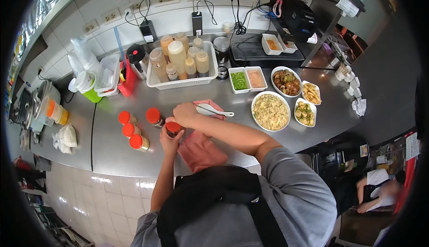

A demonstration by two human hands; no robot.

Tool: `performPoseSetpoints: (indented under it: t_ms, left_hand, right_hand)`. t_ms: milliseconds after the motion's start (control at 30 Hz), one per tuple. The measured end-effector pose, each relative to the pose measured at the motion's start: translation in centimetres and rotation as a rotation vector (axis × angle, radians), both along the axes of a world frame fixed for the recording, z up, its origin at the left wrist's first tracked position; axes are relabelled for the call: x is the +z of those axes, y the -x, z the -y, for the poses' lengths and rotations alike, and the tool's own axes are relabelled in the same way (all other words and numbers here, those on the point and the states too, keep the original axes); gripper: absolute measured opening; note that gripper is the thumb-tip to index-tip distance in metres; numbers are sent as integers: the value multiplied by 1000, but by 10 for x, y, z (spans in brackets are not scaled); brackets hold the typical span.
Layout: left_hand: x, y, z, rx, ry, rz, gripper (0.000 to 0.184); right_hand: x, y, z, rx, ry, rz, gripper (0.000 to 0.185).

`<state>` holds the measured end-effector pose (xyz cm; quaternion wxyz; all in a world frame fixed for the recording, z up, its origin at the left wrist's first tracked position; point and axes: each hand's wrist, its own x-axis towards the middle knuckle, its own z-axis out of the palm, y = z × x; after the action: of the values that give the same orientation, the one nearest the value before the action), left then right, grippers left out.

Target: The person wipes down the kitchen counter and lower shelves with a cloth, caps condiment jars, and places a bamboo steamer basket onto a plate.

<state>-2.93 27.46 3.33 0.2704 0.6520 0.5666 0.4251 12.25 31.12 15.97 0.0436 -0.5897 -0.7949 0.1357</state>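
My left hand [170, 141] is wrapped around a small red-lidded jar [173, 130] with dark red contents, standing near the counter's front edge. My right hand [184, 114] is closed at the far side of that jar, its fingers bent down against the red lid. Just to the left stands another dark jar with a red lid [154, 116]. Farther left is a row of three red-lidded jars [131, 130] with pale contents. A white spoon [213, 110] rests on a folded pink cloth [210, 103] beyond my right forearm. Another pink cloth [201, 151] lies below my hands.
Behind my hands a white basket [156, 85] holds several sauce bottles. To the right are a bowl of yellowish food [271, 110], a bowl of browned food [286, 81], smaller dishes [311, 93] and a green-garnish container [240, 81]. Another person [380, 189] is at lower right.
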Motion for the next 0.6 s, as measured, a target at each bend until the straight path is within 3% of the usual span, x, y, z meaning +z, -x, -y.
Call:
performPoseSetpoints:
  t_ms: [67, 167, 233, 267, 367, 433, 500, 600]
  left_hand:
    - [-5, 3, -3, -20, -21, 9, 75]
    - [-9, 5, -6, -23, -49, -28, 73]
    - [-8, 7, -8, -92, 4, 22, 72]
    - [-7, 5, -7, -92, 4, 22, 72]
    - [-7, 3, -5, -99, 77, 113, 73]
    - [-7, 8, -3, -148, -136, 46, 79]
    - [-16, 19, 3, -130, -95, 99, 81]
    - [-30, 42, 5, 8, 36, 201, 79]
  right_hand:
    - [-19, -3, -4, 26, -64, -18, 51]
    - [-36, 3, 3, 379, -409, -163, 45]
    - [-33, 11, 5, 174, -89, -63, 53]
    - [-29, 13, 5, 175, -89, -64, 53]
    - [-16, 20, 1, -140, 87, -57, 56]
    - [-3, 13, -15, -213, 115, -111, 60]
    - [-8, 6, -39, -116, -49, -81, 57]
    - [6, 15, -54, -16, 23, -27, 50]
